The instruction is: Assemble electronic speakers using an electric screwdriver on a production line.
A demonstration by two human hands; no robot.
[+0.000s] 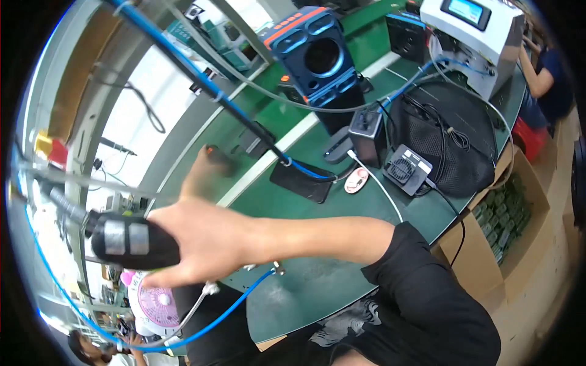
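My right hand point(210, 238) reaches leftward across the view, its thumb curled along a black powered hand tool that looks like an electric screwdriver point(135, 241). Two silvery patches mark the tool's body, and a ribbed cord sleeve leaves its rear end. The tool's tip is hidden. Beyond the right hand, my left hand point(198, 171) is smeared by motion, with most of its forearm covered. Touching or close to it is a blurred dark object point(221, 163) with an orange spot; whether the fingers grip it cannot be made out.
Blue and clear hoses cross above the green bench point(268, 204). A large blue-black speaker point(314, 55) stands behind. Rightward lie a black mesh bag point(445, 134), a small fan-fronted device point(408, 168) and a white machine point(473, 36). A carton point(528, 244) holds green parts; a pink fan point(160, 303) is lower left.
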